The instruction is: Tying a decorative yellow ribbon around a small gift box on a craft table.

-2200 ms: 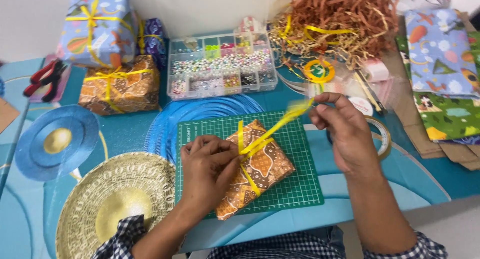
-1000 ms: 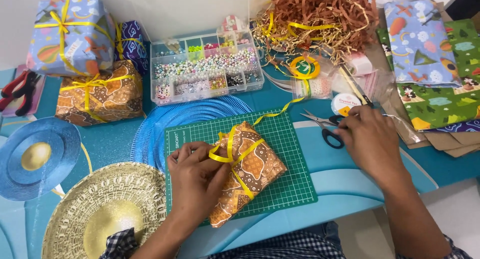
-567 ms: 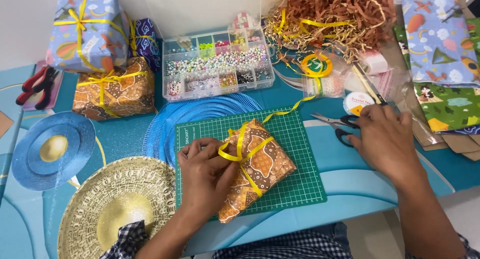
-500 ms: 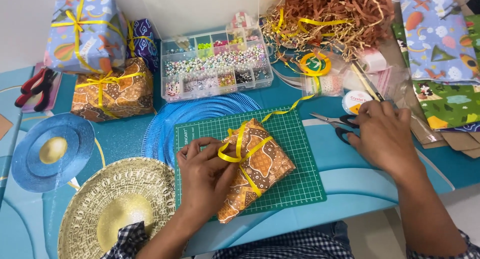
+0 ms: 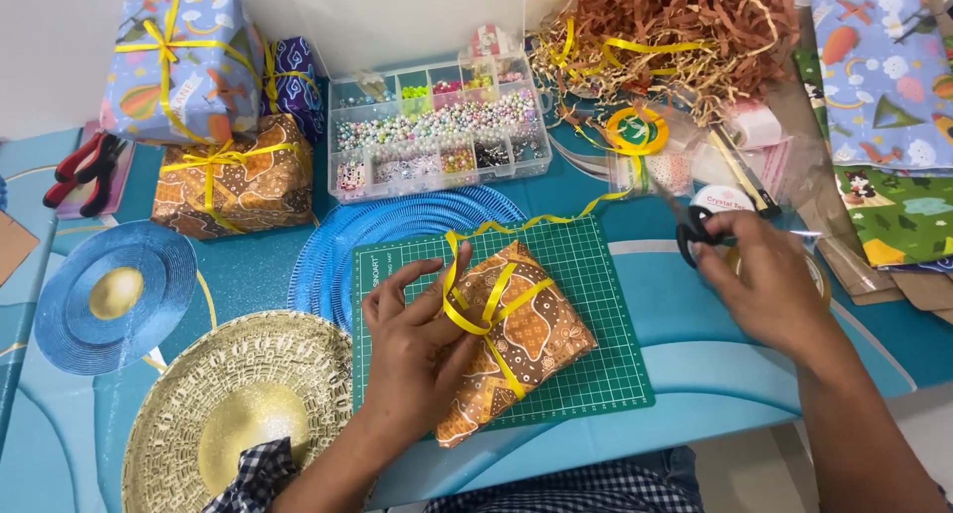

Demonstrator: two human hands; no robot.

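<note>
A small parcel (image 5: 521, 344) in orange-brown patterned paper lies on a green cutting mat (image 5: 586, 364). A yellow ribbon (image 5: 486, 305) is looped around the parcel, and its free end trails off toward the upper right. My left hand (image 5: 422, 349) pinches the ribbon loop at the parcel's left side. To the right of the mat, my right hand (image 5: 769, 280) grips black-handled scissors (image 5: 690, 230), lifted off the table with the blades pointing up and away.
A clear bead organiser (image 5: 437, 131) sits behind the mat. Three wrapped gifts (image 5: 233, 176) stand at the back left, beside red pliers (image 5: 84, 166). Round blue (image 5: 109, 295) and gold (image 5: 233, 414) mats lie left. Shredded brown paper (image 5: 675, 27), a ribbon spool (image 5: 637, 131) and wrapping sheets (image 5: 888, 106) crowd the right.
My right hand let go of the ribbon end, reached right to the scissors on the table and picked them up. My left hand stayed on the ribbon loop, which has loosened.
</note>
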